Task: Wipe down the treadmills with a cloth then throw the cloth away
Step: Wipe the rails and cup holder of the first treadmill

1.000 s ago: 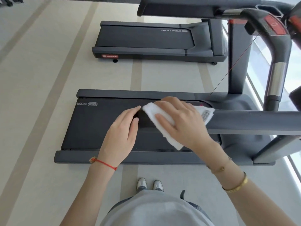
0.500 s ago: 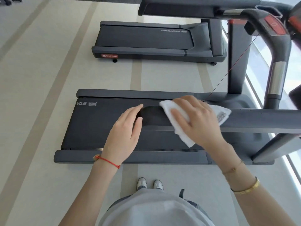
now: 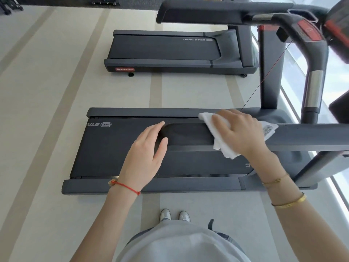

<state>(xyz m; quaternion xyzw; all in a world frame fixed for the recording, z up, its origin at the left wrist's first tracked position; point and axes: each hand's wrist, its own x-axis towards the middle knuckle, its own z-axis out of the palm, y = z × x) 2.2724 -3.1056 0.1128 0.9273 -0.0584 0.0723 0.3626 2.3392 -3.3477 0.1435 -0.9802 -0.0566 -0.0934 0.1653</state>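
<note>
Cloth (image 3: 222,137) lies on treadmill handrail (image 3: 306,137) under right hand (image 3: 239,133), fingers curled over it; left hand (image 3: 147,154) rests flat on rail end, fingers straight

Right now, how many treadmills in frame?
2. The near treadmill lies under both hands at the person's feet; the far treadmill is parallel beyond it across the floor. More may sit outside the frame.
</note>
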